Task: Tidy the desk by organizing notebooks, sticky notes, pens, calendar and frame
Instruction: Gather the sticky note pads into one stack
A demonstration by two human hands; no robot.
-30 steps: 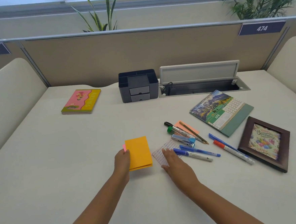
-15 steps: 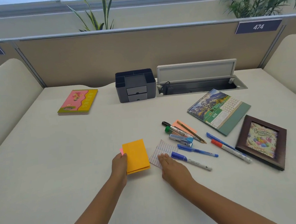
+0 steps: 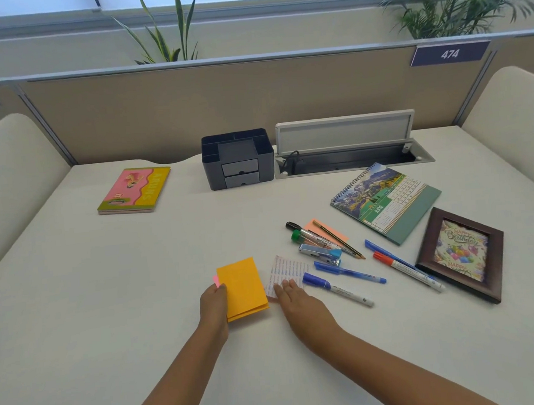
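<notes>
Orange sticky pad [image 3: 242, 288] gripped by left hand [image 3: 213, 304]; right hand [image 3: 297, 299] flat on patterned note [image 3: 284, 272], pens [image 3: 348, 272] alongside

I've got one head cam only: high above the counter [image 3: 77, 310], looking forward and down, both forearms close at bottom, partition [image 3: 221, 104] far across at top.

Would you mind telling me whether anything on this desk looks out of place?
Yes: the pens lie scattered at odd angles, and the calendar and picture frame lie flat and askew.
</notes>
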